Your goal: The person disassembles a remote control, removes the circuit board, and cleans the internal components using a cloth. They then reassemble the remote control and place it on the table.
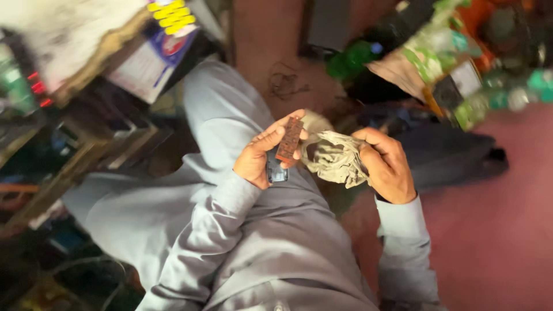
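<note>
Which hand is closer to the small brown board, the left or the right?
Left. The left hand holds the brown board between its fingers. The right hand is apart from it, gripping a crumpled grey cloth to the board's right.

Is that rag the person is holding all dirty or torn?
The rag, bunched in the right hand, looks grey, crumpled and grimy; tears cannot be told from here. The left hand holds a small reddish-brown board with rows of dots. Nothing looks spilled or broken.
</note>
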